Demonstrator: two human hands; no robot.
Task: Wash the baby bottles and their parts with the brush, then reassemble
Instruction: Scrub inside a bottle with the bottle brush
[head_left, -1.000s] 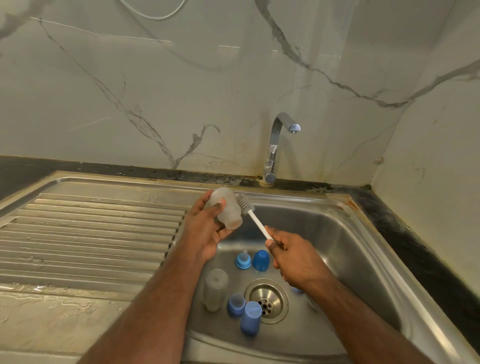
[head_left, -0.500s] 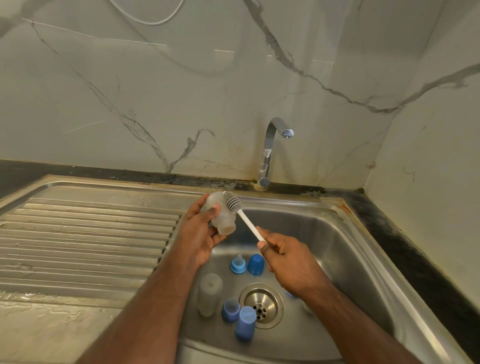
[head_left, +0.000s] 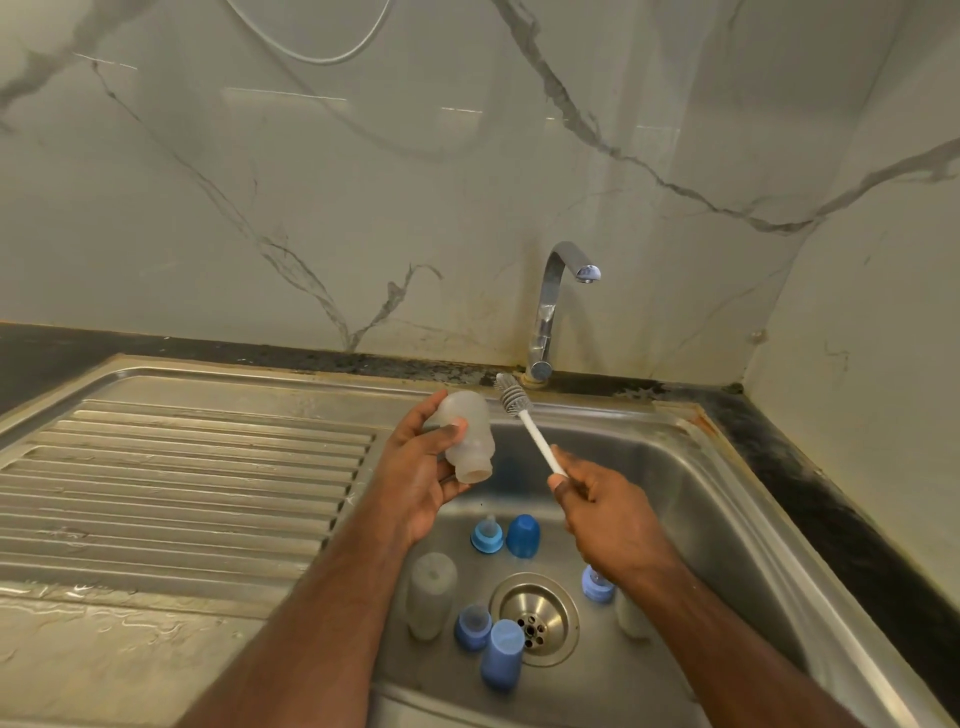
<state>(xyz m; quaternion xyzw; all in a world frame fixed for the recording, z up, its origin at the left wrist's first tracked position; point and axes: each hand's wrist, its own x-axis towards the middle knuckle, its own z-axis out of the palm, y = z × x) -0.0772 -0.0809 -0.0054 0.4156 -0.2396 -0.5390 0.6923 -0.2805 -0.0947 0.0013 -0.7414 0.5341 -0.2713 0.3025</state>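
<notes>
My left hand (head_left: 421, 467) grips a frosted baby bottle (head_left: 467, 434) over the sink's left rim, its open neck pointing down and toward me. My right hand (head_left: 608, 512) holds the white handle of the bottle brush (head_left: 514, 402), whose grey bristle head stands just right of the bottle, outside it. In the steel sink (head_left: 691, 488) lie a second frosted bottle (head_left: 431, 592), a third one (head_left: 631, 616) partly hidden under my right wrist, a blue nipple ring (head_left: 487, 535), two blue caps (head_left: 523, 535) (head_left: 501, 652), another blue ring (head_left: 472, 626) and a blue part (head_left: 595, 584).
The chrome tap (head_left: 550, 306) rises behind the basin, with no water running. A ribbed draining board (head_left: 182, 478) stretches left of the sink. The drain strainer (head_left: 535, 616) sits at the basin's centre. Marble walls close the back and right.
The brush head has slid up along the bottle's right side toward its base. Both hands stay over the sink, and the camera has shifted a little.
</notes>
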